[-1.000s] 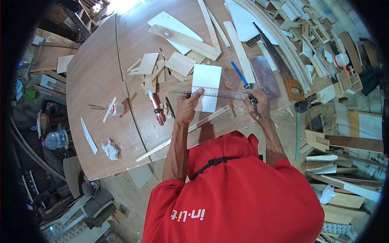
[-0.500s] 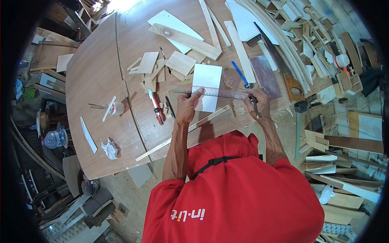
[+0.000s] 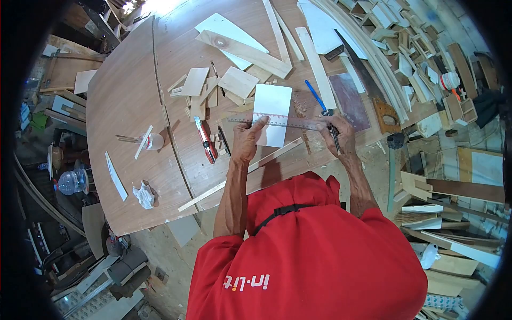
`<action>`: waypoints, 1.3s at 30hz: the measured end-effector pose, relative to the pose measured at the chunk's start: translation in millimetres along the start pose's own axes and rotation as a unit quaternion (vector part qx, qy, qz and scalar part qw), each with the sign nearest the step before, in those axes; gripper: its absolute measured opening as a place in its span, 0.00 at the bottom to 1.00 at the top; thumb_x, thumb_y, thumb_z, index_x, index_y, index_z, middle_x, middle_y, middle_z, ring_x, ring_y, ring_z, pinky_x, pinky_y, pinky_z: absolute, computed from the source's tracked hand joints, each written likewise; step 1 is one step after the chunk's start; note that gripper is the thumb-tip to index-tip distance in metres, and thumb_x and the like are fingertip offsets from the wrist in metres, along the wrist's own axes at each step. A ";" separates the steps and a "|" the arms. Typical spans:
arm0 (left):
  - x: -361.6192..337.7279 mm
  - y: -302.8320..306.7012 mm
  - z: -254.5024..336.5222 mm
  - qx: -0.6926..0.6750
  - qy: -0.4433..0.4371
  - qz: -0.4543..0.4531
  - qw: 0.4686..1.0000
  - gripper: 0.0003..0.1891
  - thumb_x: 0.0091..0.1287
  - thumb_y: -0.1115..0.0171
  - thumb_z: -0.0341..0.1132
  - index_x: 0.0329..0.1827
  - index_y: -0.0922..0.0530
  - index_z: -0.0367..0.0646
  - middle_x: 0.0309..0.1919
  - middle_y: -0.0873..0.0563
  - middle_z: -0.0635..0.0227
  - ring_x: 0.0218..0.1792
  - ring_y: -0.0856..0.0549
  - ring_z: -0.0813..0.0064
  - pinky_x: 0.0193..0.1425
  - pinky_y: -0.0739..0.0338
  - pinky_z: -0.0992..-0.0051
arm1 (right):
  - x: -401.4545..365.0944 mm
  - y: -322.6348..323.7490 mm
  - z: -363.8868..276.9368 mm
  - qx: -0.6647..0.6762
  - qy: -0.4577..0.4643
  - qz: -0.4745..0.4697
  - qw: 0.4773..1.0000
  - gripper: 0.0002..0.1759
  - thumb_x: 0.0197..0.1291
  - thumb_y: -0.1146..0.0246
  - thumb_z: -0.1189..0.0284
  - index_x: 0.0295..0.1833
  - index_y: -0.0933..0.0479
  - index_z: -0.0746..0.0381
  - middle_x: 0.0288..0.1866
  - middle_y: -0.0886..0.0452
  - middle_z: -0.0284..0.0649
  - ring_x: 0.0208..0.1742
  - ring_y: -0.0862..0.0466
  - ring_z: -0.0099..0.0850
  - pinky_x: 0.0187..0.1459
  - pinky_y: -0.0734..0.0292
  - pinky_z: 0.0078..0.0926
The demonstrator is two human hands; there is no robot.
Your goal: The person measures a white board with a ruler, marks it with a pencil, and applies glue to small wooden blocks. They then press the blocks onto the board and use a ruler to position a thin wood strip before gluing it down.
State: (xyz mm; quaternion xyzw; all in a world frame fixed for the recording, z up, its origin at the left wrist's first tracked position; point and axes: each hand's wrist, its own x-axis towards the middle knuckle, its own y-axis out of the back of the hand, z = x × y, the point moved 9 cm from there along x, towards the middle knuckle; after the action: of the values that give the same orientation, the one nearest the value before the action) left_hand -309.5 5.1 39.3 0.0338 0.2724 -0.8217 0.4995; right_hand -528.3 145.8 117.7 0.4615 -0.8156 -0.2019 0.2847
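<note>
At the front edge of the table (image 3: 133, 106), left hand (image 3: 246, 140) pinches a ruler (image 3: 285, 124) onto a white panel (image 3: 273, 100); right hand (image 3: 338, 133) grips a pencil (image 3: 335, 144).

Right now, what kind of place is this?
Probably a carpentry workshop: offcuts and a handsaw lie on the table; left hand and right hand hold a ruler across a white panel.
</note>
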 end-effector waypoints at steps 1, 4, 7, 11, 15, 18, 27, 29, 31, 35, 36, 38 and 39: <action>-0.3 -0.1 0.1 0.000 0.000 0.000 1.000 0.10 0.66 0.32 0.28 0.49 0.16 0.35 0.41 0.12 0.64 0.38 0.13 0.77 0.41 0.19 0.76 | -0.1 -0.4 0.2 0.001 -0.002 -0.003 1.000 0.10 0.54 0.30 0.73 0.44 0.17 0.59 0.31 0.24 0.38 0.35 0.23 0.36 0.41 0.27 0.35; -2.5 -2.4 4.2 0.010 -0.006 0.002 1.000 0.10 0.66 0.32 0.28 0.48 0.16 0.35 0.41 0.12 0.64 0.38 0.13 0.77 0.41 0.19 0.76 | 0.0 -0.7 0.8 0.009 -0.002 -0.003 1.000 0.10 0.54 0.30 0.72 0.44 0.17 0.59 0.31 0.24 0.38 0.35 0.23 0.36 0.40 0.27 0.35; -4.2 -4.4 4.0 0.001 0.002 0.003 1.000 0.10 0.66 0.32 0.28 0.48 0.16 0.35 0.41 0.12 0.65 0.38 0.14 0.77 0.41 0.19 0.76 | -0.3 -1.0 1.4 0.013 0.002 -0.001 1.000 0.10 0.54 0.30 0.72 0.44 0.17 0.60 0.31 0.24 0.38 0.35 0.23 0.36 0.40 0.27 0.35; -3.3 -3.3 3.4 -0.003 -0.009 0.012 1.000 0.11 0.65 0.29 0.31 0.45 0.15 0.34 0.37 0.12 0.67 0.32 0.16 0.82 0.37 0.22 0.78 | -0.9 -1.0 0.8 -0.004 0.003 -0.008 1.000 0.10 0.55 0.30 0.72 0.43 0.17 0.60 0.31 0.23 0.39 0.35 0.23 0.36 0.40 0.27 0.35; -4.5 -3.2 4.0 0.000 -0.014 0.014 1.000 0.11 0.65 0.29 0.32 0.44 0.15 0.34 0.36 0.12 0.67 0.32 0.16 0.82 0.36 0.22 0.79 | -1.4 -0.5 -0.7 0.000 0.009 -0.005 1.000 0.10 0.55 0.31 0.72 0.44 0.17 0.59 0.31 0.23 0.39 0.35 0.23 0.36 0.41 0.27 0.34; -6.0 -3.7 4.1 -0.005 -0.013 0.019 1.000 0.11 0.65 0.29 0.33 0.44 0.15 0.34 0.36 0.12 0.67 0.32 0.16 0.82 0.35 0.22 0.79 | -1.0 -0.3 -1.8 -0.003 0.007 -0.005 1.000 0.10 0.55 0.31 0.73 0.44 0.16 0.59 0.31 0.23 0.39 0.35 0.23 0.36 0.41 0.27 0.34; -6.2 -3.8 4.5 -0.012 -0.016 0.024 1.000 0.10 0.64 0.29 0.31 0.44 0.15 0.34 0.35 0.12 0.67 0.32 0.17 0.81 0.37 0.23 0.78 | -1.2 -0.3 -3.7 0.006 -0.001 -0.008 1.000 0.11 0.54 0.31 0.74 0.44 0.16 0.58 0.30 0.23 0.39 0.36 0.23 0.37 0.43 0.27 0.35; -5.5 -2.8 2.8 -0.012 -0.014 0.026 0.999 0.10 0.64 0.30 0.31 0.44 0.15 0.34 0.36 0.12 0.68 0.33 0.17 0.81 0.37 0.23 0.78 | -1.0 0.3 -7.2 -0.004 0.023 -0.004 1.000 0.11 0.55 0.32 0.74 0.45 0.16 0.58 0.31 0.22 0.40 0.37 0.22 0.38 0.44 0.27 0.36; -4.4 0.6 -1.3 -0.012 -0.011 0.029 0.999 0.10 0.64 0.30 0.31 0.44 0.15 0.34 0.36 0.12 0.68 0.33 0.17 0.82 0.38 0.24 0.79 | -1.5 0.8 -8.4 -0.005 0.018 -0.006 1.000 0.10 0.55 0.32 0.74 0.45 0.16 0.58 0.31 0.22 0.40 0.37 0.22 0.39 0.44 0.27 0.36; -2.1 2.9 -5.7 -0.010 -0.011 0.016 1.000 0.11 0.64 0.30 0.31 0.45 0.15 0.34 0.37 0.12 0.67 0.33 0.17 0.82 0.38 0.24 0.79 | -1.3 -0.8 -6.3 0.000 0.006 -0.010 1.000 0.10 0.55 0.32 0.74 0.45 0.16 0.58 0.31 0.22 0.40 0.37 0.22 0.39 0.45 0.27 0.35; -2.3 2.4 -4.7 -0.011 -0.011 0.017 1.000 0.11 0.64 0.29 0.31 0.45 0.15 0.34 0.37 0.12 0.67 0.33 0.17 0.82 0.38 0.24 0.79 | -1.1 -0.8 -6.1 0.000 0.007 -0.010 1.000 0.10 0.55 0.32 0.74 0.45 0.16 0.58 0.31 0.22 0.40 0.37 0.22 0.39 0.45 0.27 0.35; -3.2 1.6 -3.4 -0.013 -0.009 0.019 1.000 0.11 0.64 0.29 0.32 0.45 0.15 0.34 0.37 0.12 0.67 0.33 0.17 0.81 0.38 0.24 0.79 | -1.3 -1.3 -5.1 -0.005 0.003 -0.013 1.000 0.10 0.55 0.32 0.74 0.45 0.16 0.58 0.30 0.22 0.39 0.37 0.22 0.38 0.45 0.26 0.35; -3.3 0.5 -2.5 -0.015 -0.008 0.021 1.000 0.11 0.64 0.29 0.32 0.45 0.15 0.34 0.37 0.12 0.67 0.33 0.17 0.81 0.38 0.24 0.79 | -1.1 -1.3 -5.4 -0.005 0.003 -0.014 1.000 0.10 0.55 0.32 0.74 0.45 0.16 0.58 0.30 0.22 0.39 0.37 0.22 0.38 0.45 0.26 0.35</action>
State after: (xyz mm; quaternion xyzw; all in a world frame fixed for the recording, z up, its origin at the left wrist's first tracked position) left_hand -308.0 8.8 38.0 0.0253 0.2803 -0.8072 0.5189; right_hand -523.6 145.8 120.7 0.4717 -0.8075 -0.2083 0.2865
